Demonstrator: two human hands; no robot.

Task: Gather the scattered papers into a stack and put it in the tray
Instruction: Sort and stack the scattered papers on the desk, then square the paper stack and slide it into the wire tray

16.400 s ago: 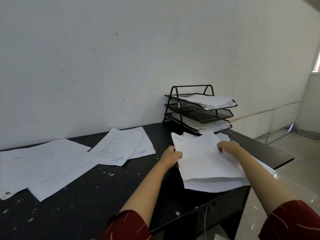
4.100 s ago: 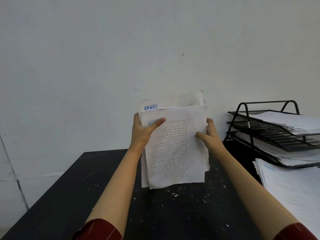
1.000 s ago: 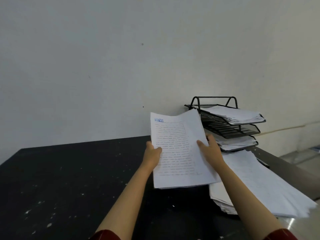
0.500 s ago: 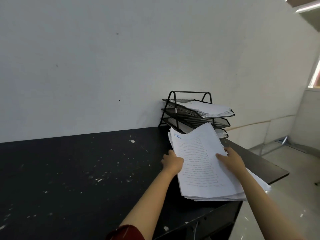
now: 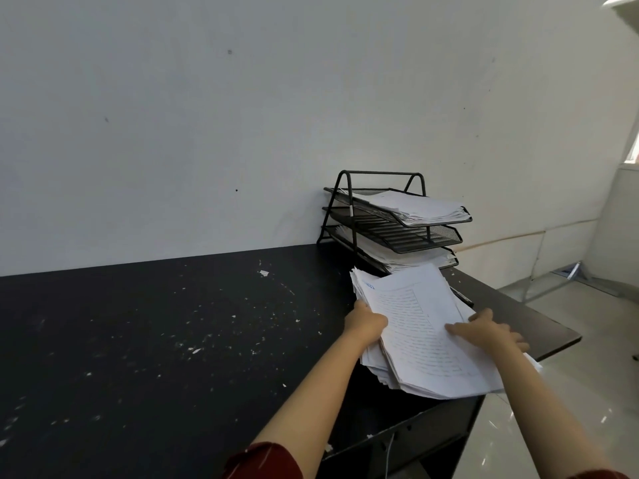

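The left side is mostly just the black desk (image 5: 155,340), its top speckled all over with little white flecks and chips. A plain white wall (image 5: 207,115) runs behind it.

Moving right, the person's left arm stretches out from a dark red sleeve (image 5: 266,459) at the bottom edge and reaches forward across the desk. The left hand (image 5: 366,323) grips the left edge of the paper stack (image 5: 422,337), thumb on top of the top sheet and the fingers tucked under the edge, so they're hidden.

The stack itself sits at the right end of the desk, a bit fanned and messy, with its near corner hanging past the desk's front edge. The top sheet is printed text with a small blue mark in the upper left corner.

Just behind the stack, against the wall, stands the black wire tray rack (image 5: 390,216), three tiers. The top and bottom tiers have paper in them and the middle one looks bare mesh.

Further right, the right arm comes in from the bottom corner. The right hand (image 5: 487,331) lies on top of the stack near its right edge, fingers spread and pretty flat, pressing down rather than pinching anything.
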